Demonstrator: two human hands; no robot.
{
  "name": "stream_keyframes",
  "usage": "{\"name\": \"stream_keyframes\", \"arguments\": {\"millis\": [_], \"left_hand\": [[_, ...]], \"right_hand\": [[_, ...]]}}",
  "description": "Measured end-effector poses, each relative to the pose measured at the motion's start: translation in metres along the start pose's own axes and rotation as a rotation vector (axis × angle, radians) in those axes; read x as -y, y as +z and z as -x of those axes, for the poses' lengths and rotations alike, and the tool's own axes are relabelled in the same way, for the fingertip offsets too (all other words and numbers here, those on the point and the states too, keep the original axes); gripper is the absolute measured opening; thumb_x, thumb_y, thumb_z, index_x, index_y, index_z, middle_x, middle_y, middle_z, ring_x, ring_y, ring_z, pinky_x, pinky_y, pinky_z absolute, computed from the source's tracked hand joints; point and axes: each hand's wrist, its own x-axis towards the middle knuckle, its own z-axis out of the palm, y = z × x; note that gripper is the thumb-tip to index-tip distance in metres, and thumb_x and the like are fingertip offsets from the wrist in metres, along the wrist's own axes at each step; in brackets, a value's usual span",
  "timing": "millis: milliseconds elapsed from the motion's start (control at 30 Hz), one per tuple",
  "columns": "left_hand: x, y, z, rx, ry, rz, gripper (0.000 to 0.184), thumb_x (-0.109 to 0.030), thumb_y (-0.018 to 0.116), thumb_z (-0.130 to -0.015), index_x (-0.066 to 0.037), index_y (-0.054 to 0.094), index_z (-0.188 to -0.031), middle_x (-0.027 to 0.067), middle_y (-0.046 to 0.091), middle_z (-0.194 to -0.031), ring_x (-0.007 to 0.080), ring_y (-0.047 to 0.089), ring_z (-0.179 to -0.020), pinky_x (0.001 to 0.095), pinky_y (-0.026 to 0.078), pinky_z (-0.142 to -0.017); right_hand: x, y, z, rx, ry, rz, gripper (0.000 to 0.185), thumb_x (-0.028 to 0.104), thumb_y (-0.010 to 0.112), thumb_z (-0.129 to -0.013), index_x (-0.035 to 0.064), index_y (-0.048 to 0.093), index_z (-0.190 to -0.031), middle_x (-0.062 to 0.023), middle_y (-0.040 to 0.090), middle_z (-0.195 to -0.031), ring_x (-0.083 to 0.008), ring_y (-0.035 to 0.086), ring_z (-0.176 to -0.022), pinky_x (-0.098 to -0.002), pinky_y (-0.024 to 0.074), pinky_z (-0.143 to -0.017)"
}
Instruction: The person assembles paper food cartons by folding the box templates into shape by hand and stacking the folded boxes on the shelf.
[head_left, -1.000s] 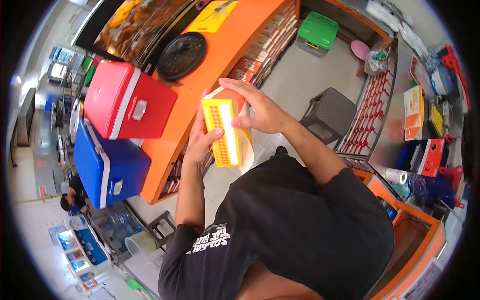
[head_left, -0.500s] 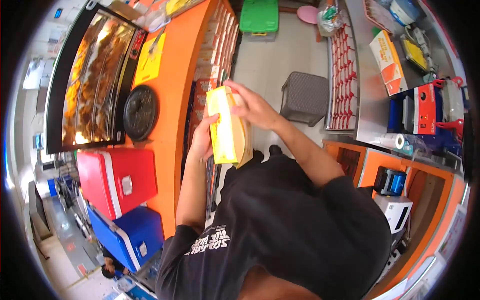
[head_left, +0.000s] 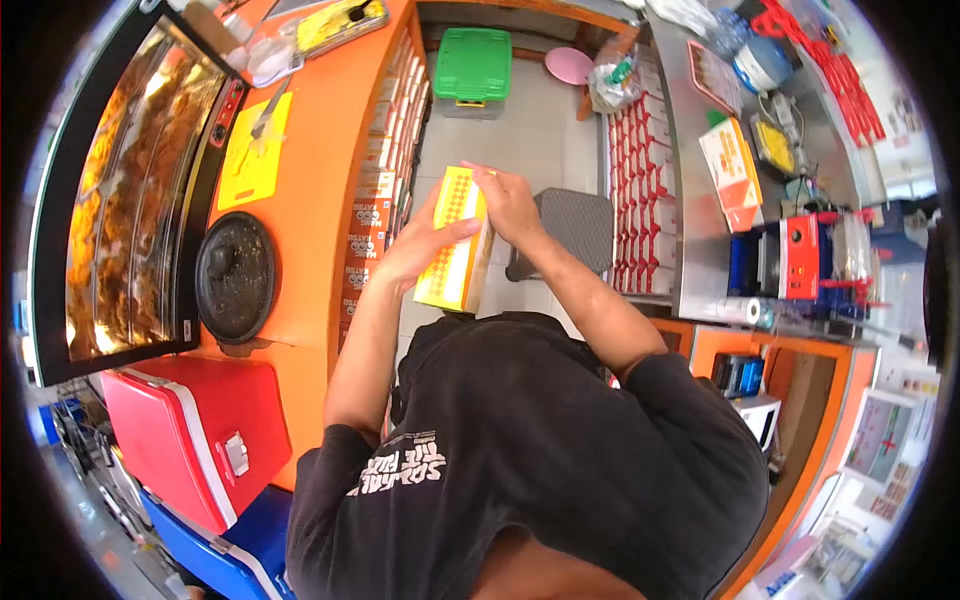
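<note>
A yellow and white cardboard food box (head_left: pixel 451 262) with a checked pattern is held in front of my body, between both hands. My left hand (head_left: pixel 425 240) wraps round its left side, with the thumb lying across the patterned face. On the far right edge rests my right hand (head_left: pixel 508 205), its fingers closed over the top corner. The underside of the box is hidden.
Left, an orange counter (head_left: pixel 310 150) bears a yellow cutting board (head_left: pixel 254 150) with a knife, a round black lid (head_left: pixel 236 272) and a lit glass food warmer (head_left: pixel 140 200). A grey stool (head_left: pixel 575 230) stands ahead. Stacked boxes (head_left: pixel 640 190) and a steel counter (head_left: pixel 700 250) line the right.
The box has turned so its checked face now points up at me. My left thumb has moved across it, and the right hand has closed on the far corner. The camera view has shifted.
</note>
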Motion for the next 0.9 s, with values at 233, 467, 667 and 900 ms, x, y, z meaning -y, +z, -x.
{"name": "stream_keyframes", "arguments": {"millis": [233, 467, 667, 900], "left_hand": [[0.000, -0.063, -0.025, 0.113, -0.085, 0.193, 0.081, -0.019, 0.068, -0.086, -0.007, 0.021, -0.151, 0.0091, 0.052, -0.128, 0.0177, 0.055, -0.113, 0.0339, 0.047, -0.093], [0.036, -0.098, -0.064, 0.211, -0.191, 0.396, 0.057, -0.021, 0.063, -0.093, -0.005, 0.031, -0.137, 0.0128, 0.056, -0.125, 0.0203, 0.060, -0.111, 0.0361, 0.051, -0.093], [0.022, -0.124, -0.073, 0.251, -0.316, 0.347, 0.070, -0.028, 0.067, -0.089, -0.006, 0.032, -0.145, 0.0090, 0.054, -0.133, 0.0184, 0.053, -0.121, 0.0412, 0.045, -0.099], [0.052, -0.145, -0.130, 0.200, -0.448, 0.385, 0.065, -0.026, 0.067, -0.088, -0.005, 0.038, -0.142, 0.0095, 0.052, -0.135, 0.0209, 0.052, -0.122, 0.0409, 0.042, -0.101]], "right_hand": [[-0.006, 0.035, -0.051, 0.254, 0.056, -0.241, 0.039, 0.023, 0.048, -0.097, -0.0013, 0.063, -0.123, -0.0108, 0.069, -0.102, -0.0131, 0.061, -0.090, -0.0283, 0.0485, -0.084], [-0.032, 0.039, -0.076, 0.190, 0.189, 0.076, 0.046, 0.025, 0.040, -0.093, -0.0041, 0.065, -0.118, -0.0121, 0.069, -0.097, -0.0164, 0.062, -0.087, -0.0293, 0.0484, -0.082], [-0.057, 0.026, -0.118, -0.084, 0.253, 0.077, 0.044, 0.025, 0.039, -0.093, -0.0023, 0.069, -0.111, -0.0098, 0.069, -0.079, -0.0165, 0.064, -0.069, -0.0309, 0.0497, -0.067], [-0.117, 0.013, -0.137, -0.116, 0.333, 0.139, 0.044, 0.029, 0.040, -0.093, -0.0011, 0.069, -0.109, -0.0165, 0.069, -0.079, -0.0195, 0.066, -0.073, -0.0337, 0.0495, -0.069]]}}
